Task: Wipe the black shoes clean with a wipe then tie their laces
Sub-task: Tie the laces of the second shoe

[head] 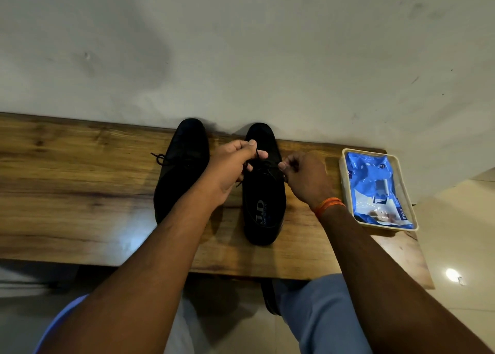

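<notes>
From the head view, two black shoes stand side by side on a wooden bench [80,193], toes toward the wall [241,45]. The left shoe [182,166] has its lace in a bow. Over the right shoe [263,201] the left hand [230,166] pinches a strand of the black lace [258,156] between thumb and curled fingers. The right hand [302,177], an orange thread band [329,205] at its wrist, pinches the other strand with fingers curled. A blue wipe pack [375,187] lies in a clear tray [344,166] at the bench's right end.
</notes>
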